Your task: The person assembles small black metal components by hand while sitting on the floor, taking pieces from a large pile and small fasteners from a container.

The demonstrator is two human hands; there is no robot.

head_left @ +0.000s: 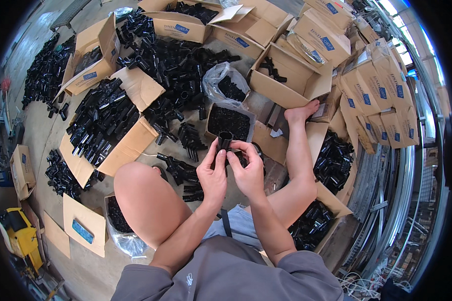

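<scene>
Work is centring on one black tubular fitting [225, 140], which is pointing its wide mouth upward just on the person's side of the small-parts box [253, 126]. The left hand [212, 175] is gripping the fitting from one side and the right hand [248, 173] from the other, fingers curling round it and both thumbs meeting low on its near face. The step in hand seems to be a close, two-handed manipulation of this single piece; the next move is probably calling for a steady left grip while the right fingertips are adjusting or pressing. A row of black fittings [190, 141] is lying left of the small-parts box, a clear plastic bag [213, 83] of small black pieces is sitting just beyond it, and a large carton [273, 91] holding a few fittings is standing beyond it to the right. The hands are covering the fitting's lower end, so whether a second part is being joined there is impossible to tell. Most fingertips are hiding behind the piece, and something dark under the right fingers is blurring into the background. The fitting is also masking part of the small-parts box's near edge, and the tiny pieces inside are merging into one black mass.
</scene>
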